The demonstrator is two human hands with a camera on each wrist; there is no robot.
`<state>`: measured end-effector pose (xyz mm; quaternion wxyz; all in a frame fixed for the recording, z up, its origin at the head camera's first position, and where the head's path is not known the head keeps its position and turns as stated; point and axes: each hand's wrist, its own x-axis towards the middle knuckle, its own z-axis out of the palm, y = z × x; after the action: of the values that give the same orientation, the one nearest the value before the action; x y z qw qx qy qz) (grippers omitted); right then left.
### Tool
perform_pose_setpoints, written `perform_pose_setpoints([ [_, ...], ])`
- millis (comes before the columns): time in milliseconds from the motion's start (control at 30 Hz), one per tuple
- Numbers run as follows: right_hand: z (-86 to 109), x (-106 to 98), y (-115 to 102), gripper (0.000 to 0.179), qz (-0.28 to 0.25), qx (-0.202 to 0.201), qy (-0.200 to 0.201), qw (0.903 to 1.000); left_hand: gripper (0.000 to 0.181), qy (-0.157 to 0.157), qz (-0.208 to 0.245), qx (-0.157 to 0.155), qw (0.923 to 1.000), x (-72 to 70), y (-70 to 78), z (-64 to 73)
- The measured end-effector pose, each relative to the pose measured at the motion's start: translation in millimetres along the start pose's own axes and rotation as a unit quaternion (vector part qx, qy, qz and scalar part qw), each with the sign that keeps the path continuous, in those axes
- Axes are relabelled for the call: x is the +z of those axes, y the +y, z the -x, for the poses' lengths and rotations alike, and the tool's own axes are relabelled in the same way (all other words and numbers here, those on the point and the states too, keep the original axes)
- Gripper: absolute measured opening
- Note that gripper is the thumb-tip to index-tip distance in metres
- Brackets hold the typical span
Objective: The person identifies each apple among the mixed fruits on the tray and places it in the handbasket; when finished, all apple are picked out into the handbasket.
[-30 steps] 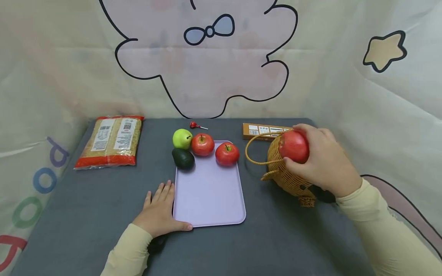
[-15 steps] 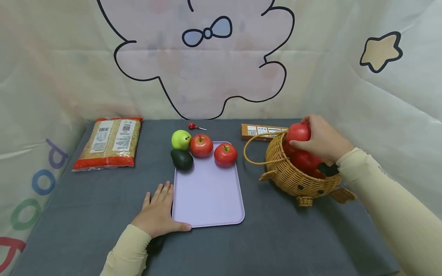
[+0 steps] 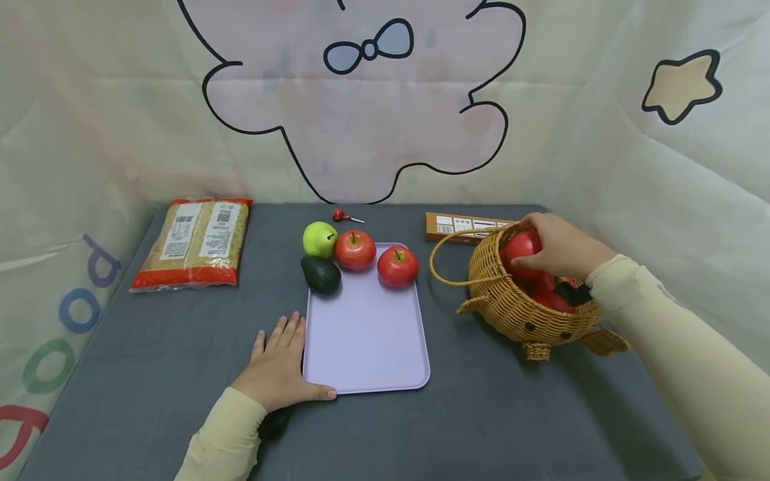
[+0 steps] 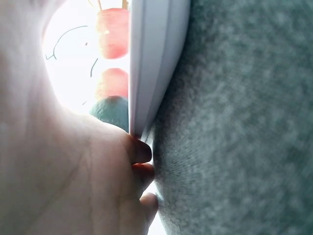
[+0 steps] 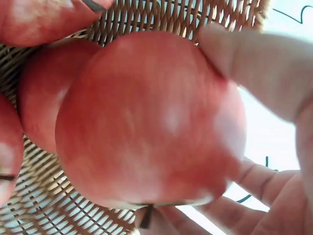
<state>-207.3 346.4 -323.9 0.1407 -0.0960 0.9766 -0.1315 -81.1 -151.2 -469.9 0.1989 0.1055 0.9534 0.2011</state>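
In the head view my left hand (image 3: 275,369) lies with straight fingers along the left edge of a lilac tray (image 3: 367,347), its thumb at the near corner. The left wrist view shows its fingertips against the tray's side (image 4: 155,58). Over on the right, my right hand (image 3: 562,244) grips a red apple (image 3: 521,250) inside a wicker basket (image 3: 511,314) with an animal face. Thumb and fingers wrap this apple (image 5: 151,122) in the right wrist view. Several other red fruits, one of them a red apple (image 5: 41,93), lie in the basket around it.
Two red apples (image 3: 398,266) sit at the tray's far end, beside a green pear-like fruit (image 3: 319,240) and an avocado (image 3: 321,274). Behind are a lollipop (image 3: 339,214) and a long brown box (image 3: 442,227). A grain bag (image 3: 198,244) lies at the far left.
My right hand has lowered the apple from above the basket's rim down into it. The left hand stays at the tray's edge.
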Motion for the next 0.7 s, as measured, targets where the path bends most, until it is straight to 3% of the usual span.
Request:
perform_pose_setpoints([
  [233,3.2,0,-2,0.063,0.081,0.000,0.056,0.9952,0.154,0.003,-0.004,0.000,1.0000,0.1,0.1,-0.5],
  [367,5.3,-3,0,0.045,0.094,0.022,0.085,0.9917,0.154,0.000,-0.004,-0.001,1.0000,-0.2,1.3,0.7],
  [600,21.9,-12,0,0.036,0.104,0.051,0.036,0.9927,0.153,-0.002,0.000,-0.001,1.0000,-1.7,3.1,1.8],
  [700,27.2,-11,-7,0.037,0.103,0.046,0.041,0.9928,0.153,-0.002,-0.001,-0.001,1.0000,-1.9,2.5,2.1],
])
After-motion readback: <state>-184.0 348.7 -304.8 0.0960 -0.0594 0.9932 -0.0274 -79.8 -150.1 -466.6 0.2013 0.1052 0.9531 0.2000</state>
